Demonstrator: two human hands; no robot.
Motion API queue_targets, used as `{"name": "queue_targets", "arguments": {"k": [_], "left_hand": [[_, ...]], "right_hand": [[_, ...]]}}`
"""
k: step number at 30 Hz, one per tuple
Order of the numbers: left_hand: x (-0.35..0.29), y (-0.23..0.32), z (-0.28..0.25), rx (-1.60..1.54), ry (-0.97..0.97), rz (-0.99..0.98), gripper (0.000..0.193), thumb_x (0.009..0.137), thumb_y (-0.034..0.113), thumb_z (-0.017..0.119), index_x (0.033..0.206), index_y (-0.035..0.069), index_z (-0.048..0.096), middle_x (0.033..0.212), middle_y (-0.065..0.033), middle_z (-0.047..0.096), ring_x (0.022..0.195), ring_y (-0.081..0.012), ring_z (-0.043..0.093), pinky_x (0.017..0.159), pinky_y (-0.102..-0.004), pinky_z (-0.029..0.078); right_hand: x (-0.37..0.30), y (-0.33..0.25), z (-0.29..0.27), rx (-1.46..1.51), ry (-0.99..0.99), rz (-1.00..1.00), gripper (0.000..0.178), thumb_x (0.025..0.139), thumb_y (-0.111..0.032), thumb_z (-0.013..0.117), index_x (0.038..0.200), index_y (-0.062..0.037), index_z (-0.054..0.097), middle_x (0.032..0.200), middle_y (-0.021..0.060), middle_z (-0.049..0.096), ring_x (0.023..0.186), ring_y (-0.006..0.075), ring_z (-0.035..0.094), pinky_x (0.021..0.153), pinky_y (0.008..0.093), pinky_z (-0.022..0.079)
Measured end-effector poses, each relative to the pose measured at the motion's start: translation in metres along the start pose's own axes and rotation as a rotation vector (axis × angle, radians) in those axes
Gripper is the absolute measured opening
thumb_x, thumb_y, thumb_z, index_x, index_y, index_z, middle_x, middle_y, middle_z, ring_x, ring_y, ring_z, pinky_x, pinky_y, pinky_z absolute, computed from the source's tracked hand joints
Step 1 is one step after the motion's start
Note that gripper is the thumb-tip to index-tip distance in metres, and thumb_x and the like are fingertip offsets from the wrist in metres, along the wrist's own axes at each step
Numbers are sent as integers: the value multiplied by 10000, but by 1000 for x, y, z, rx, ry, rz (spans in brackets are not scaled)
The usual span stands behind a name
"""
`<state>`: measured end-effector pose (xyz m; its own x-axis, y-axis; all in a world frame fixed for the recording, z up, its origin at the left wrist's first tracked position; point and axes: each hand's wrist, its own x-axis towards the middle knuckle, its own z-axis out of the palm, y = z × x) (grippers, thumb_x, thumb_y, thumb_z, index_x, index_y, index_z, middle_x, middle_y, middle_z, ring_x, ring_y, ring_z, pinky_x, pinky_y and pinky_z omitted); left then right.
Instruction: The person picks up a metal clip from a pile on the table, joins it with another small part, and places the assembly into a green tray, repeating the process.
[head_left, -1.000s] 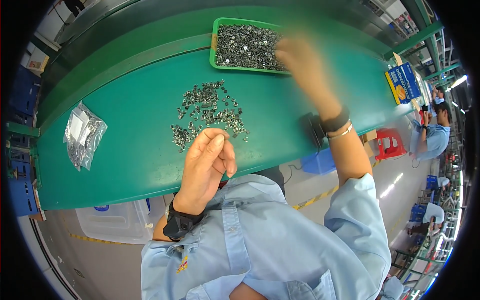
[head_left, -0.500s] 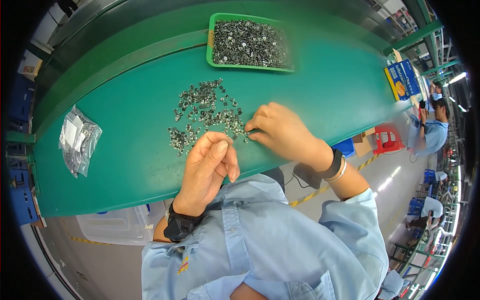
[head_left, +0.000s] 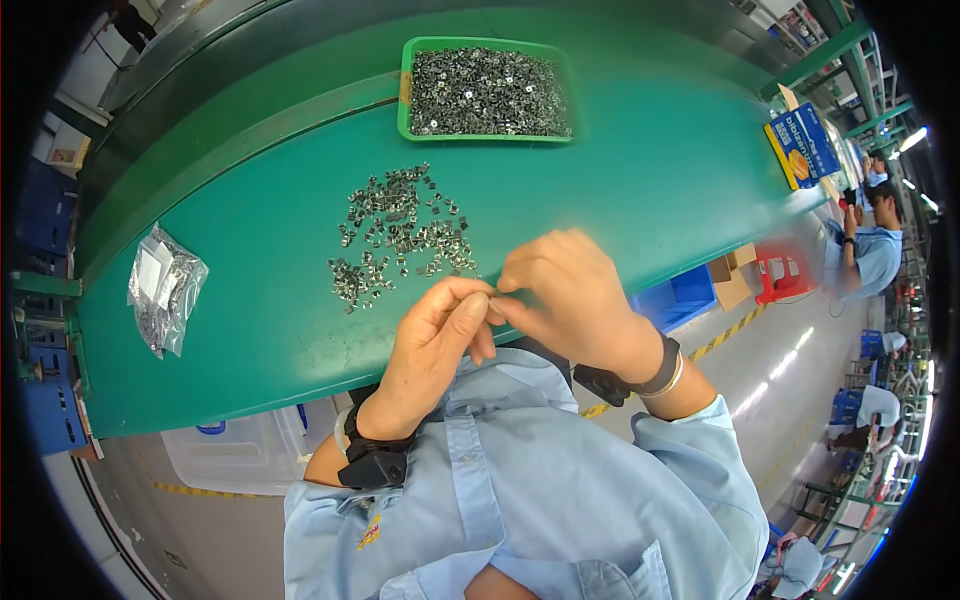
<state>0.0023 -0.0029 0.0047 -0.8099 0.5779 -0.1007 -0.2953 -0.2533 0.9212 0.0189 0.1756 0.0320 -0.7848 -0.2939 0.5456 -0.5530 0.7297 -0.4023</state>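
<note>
My left hand [head_left: 436, 342] and my right hand [head_left: 572, 298] meet fingertip to fingertip over the near edge of the green table [head_left: 250, 340]. Both are closed in a pinch, and whatever sits between the fingers is too small and covered to make out. Just beyond them lies a loose spread of small shiny metal pieces [head_left: 400, 235]. Farther back stands a green tray [head_left: 405, 92] heaped with the same sort of small metal pieces [head_left: 485, 95].
At the left of the table lies a clear plastic bag [head_left: 165, 290] of small parts. A blue and yellow box [head_left: 803, 147] stands at the far right. Below the right edge are a blue bin [head_left: 680, 300] and a red stool [head_left: 782, 275]. Another person [head_left: 872, 245] works beyond.
My right hand has come away from the metal pieces and moved back to my left hand, so their fingertips now touch. The view has shifted slightly.
</note>
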Motion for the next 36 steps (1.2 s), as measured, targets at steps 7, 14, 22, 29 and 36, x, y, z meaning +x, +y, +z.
{"name": "queue_targets", "arguments": {"k": [7, 14, 22, 29, 36], "left_hand": [[2, -1, -4, -72, -65, -97, 191, 963, 180, 450, 952, 9, 535, 816, -79, 620, 605, -101, 558, 529, -230, 445], [2, 6, -5, -116, -117, -186, 189, 960, 172, 456, 931, 6, 542, 762, -82, 615, 578, -100, 555, 516, -227, 443], [-1, 4, -3, -12, -45, -123, 183, 958, 160, 457, 934, -1, 540, 769, -86, 613, 602, -106, 563, 524, -231, 455], [-2, 1, -1, -96, -38, -61, 166, 951, 163, 475, 966, 9, 534, 802, -85, 615, 628, -109, 566, 529, -232, 448], [0, -6, -3, -267, -77, -81, 173, 938, 199, 520, 971, 30, 529, 812, -76, 617, 635, -122, 573, 530, -239, 436]], "right_hand": [[-5, 0, -2, -75, -18, -100, 224, 651, -176, 746, 777, -110, 573, 753, -1, 553, 677, 181, 516, 600, 307, 378], [-6, -3, -6, -21, -38, -109, 183, 707, -213, 704, 752, -104, 564, 706, -6, 507, 631, 167, 469, 593, 296, 355], [-13, -7, -1, 151, 8, -14, 150, 718, -111, 703, 815, -82, 591, 770, 8, 564, 681, 181, 525, 614, 308, 393], [-18, -7, 8, 200, 104, 36, 208, 691, -13, 707, 867, -62, 608, 806, 53, 614, 717, 220, 583, 615, 315, 447], [-22, -7, 15, 234, 159, 35, 215, 702, 4, 697, 891, -53, 612, 807, 53, 607, 710, 215, 581, 596, 314, 447]]}}
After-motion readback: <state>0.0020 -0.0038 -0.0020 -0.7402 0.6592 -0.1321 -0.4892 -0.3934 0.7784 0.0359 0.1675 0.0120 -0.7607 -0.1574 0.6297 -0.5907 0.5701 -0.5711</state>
